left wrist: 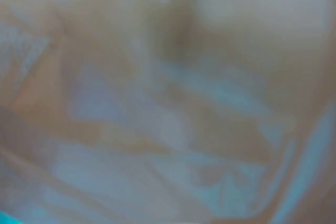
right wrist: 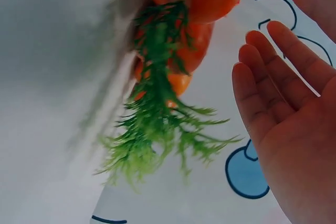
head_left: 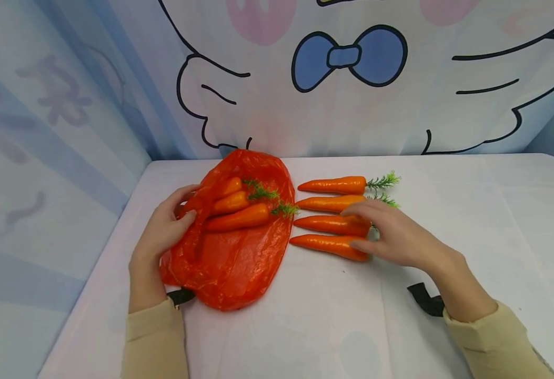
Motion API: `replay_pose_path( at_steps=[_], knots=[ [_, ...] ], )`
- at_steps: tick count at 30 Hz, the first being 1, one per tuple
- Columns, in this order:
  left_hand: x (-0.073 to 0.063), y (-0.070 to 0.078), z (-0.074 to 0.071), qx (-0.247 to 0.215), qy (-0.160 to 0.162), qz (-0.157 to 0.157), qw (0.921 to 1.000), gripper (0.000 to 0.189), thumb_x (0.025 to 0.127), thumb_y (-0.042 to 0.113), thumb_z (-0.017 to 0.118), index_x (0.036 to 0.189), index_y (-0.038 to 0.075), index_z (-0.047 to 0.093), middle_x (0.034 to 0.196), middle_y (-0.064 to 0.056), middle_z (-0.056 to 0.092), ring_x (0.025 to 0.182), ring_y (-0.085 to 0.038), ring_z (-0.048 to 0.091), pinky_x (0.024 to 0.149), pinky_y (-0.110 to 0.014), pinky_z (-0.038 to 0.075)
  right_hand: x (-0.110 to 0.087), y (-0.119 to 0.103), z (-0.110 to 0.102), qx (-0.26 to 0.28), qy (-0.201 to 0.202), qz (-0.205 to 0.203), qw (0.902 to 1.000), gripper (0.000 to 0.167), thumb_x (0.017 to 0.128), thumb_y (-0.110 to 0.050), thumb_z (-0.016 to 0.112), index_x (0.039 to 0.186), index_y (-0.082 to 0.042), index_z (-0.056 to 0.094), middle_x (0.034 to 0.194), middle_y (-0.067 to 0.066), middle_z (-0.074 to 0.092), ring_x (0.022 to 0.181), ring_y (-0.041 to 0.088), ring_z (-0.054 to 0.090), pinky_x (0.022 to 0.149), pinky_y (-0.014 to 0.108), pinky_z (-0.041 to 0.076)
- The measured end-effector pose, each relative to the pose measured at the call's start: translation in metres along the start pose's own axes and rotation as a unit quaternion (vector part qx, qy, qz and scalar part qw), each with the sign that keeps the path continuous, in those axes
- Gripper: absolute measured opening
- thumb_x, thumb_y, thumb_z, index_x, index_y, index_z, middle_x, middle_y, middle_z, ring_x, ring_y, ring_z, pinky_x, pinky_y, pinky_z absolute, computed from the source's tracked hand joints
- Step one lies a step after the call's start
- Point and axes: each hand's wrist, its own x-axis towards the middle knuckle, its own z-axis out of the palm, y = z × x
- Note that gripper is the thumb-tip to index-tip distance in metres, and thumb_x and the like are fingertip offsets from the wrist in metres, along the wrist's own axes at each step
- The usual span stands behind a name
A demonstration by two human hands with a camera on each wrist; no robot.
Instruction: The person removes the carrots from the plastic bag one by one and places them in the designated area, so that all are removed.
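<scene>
A red plastic bag (head_left: 243, 268) lies spread on the table, with three orange carrots (head_left: 239, 217) visible at its opening. My left hand (head_left: 163, 226) grips the bag's left side between thumb and fingers. To the right of the bag, several more carrots (head_left: 333, 185) lie in a stacked row, green tops pointing right. Over the lower carrots of that row hovers my right hand (head_left: 400, 234), its fingers extended. In the right wrist view the right hand (right wrist: 294, 98) shows straight fingers beside a carrot's green top (right wrist: 157, 129). The left wrist view is blurred, filled by translucent film.
The white table (head_left: 314, 321) reaches a back edge against a printed curtain (head_left: 352, 116) with a blue bow. Another curtain (head_left: 59, 210) hangs along the left side. A black strap (head_left: 425, 300) sticks out at the right wrist.
</scene>
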Motion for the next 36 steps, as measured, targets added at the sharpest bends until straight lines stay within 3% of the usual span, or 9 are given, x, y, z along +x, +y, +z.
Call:
replay_pose_path(
  at_steps=[11,24,36],
  knots=[
    [0.001,-0.001,0.000,-0.010,-0.003,0.002,0.9999,0.055,0.102,0.011,0.049,0.156,0.015,0.038,0.147,-0.017,0.047,0.124,-0.038,0.051,0.104,-0.058,0.042,0.030,-0.027,0.002,0.026,0.011,-0.030,0.9992,0.046,0.089,-0.015,0.077,0.132,-0.008,0.063,0.132,0.008,0.060,0.123,0.029,0.053,0.100,0.052,0.047],
    [0.001,0.003,0.000,-0.009,-0.002,-0.002,1.0000,0.055,0.102,0.011,0.051,0.156,0.017,0.038,0.148,-0.016,0.045,0.122,-0.038,0.052,0.105,-0.058,0.041,0.073,-0.066,0.021,0.059,0.004,-0.063,0.9962,0.052,0.090,-0.019,0.078,0.137,-0.008,0.059,0.136,0.005,0.057,0.129,0.023,0.050,0.105,0.042,0.044],
    [0.000,0.001,0.000,-0.014,0.000,0.000,0.9999,0.054,0.102,0.009,0.051,0.154,0.016,0.041,0.147,-0.015,0.046,0.121,-0.038,0.052,0.107,-0.056,0.040,0.110,-0.082,0.041,0.057,-0.010,-0.058,0.9966,0.047,0.091,-0.020,0.077,0.135,-0.014,0.062,0.137,0.000,0.054,0.125,0.017,0.048,0.102,0.036,0.047]
  ],
)
